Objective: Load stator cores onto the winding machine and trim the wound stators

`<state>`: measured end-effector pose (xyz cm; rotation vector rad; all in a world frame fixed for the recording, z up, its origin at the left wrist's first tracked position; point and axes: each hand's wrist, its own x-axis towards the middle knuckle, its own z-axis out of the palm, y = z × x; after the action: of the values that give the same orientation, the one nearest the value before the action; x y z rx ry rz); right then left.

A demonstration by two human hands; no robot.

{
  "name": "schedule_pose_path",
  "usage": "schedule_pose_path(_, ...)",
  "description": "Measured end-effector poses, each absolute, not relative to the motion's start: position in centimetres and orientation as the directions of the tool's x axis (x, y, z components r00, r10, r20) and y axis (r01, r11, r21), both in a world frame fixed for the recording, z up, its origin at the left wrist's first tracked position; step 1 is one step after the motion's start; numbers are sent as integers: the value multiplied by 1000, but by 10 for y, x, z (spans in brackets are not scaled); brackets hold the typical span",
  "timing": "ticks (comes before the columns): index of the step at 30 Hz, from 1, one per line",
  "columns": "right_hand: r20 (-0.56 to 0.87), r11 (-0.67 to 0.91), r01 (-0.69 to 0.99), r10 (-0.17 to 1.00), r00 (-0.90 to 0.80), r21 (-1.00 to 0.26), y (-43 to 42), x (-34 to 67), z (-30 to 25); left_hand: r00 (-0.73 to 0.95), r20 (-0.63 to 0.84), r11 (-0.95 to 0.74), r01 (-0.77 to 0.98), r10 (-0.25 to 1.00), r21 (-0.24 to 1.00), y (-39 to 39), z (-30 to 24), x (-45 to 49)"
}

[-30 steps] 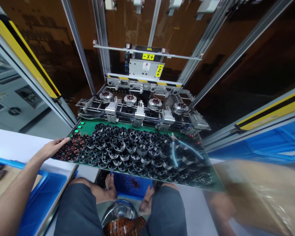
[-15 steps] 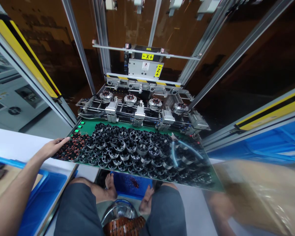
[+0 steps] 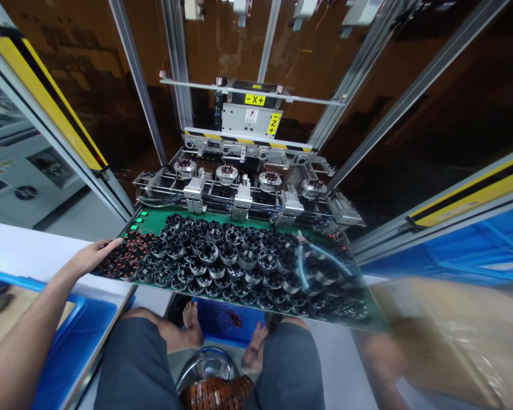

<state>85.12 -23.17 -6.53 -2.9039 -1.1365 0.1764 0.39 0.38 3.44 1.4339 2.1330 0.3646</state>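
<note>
My left hand grips the near left edge of a large green circuit-like board, next to a cluster of copper-wound stators. Rows of black slotted stator parts crowd the rest of the board. The board's right end looks blurred and see-through. Low at the right, a smeared shape may be my right hand, but the blur hides its fingers and what they touch.
Beyond the board stands a machine fixture with several round stators, between aluminium frame rails and yellow light curtains. Below lie a blue crate and a steel bowl with copper pieces. A blue tray sits at the left.
The view drifts slightly as my head moves. My left hand and the board keep the same hold and place.
</note>
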Motion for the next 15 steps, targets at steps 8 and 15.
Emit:
schedule_pose_path(8, -108, -778, 628, 626, 773, -12, -230, 846, -57, -286, -286, 397, 765, 915, 507, 4, 33, 2)
schedule_pose_path(15, -120, -786, 619, 614, 780, 0, -228, 839, -52, -289, -284, 399, 767, 914, 503, 3, 34, 2)
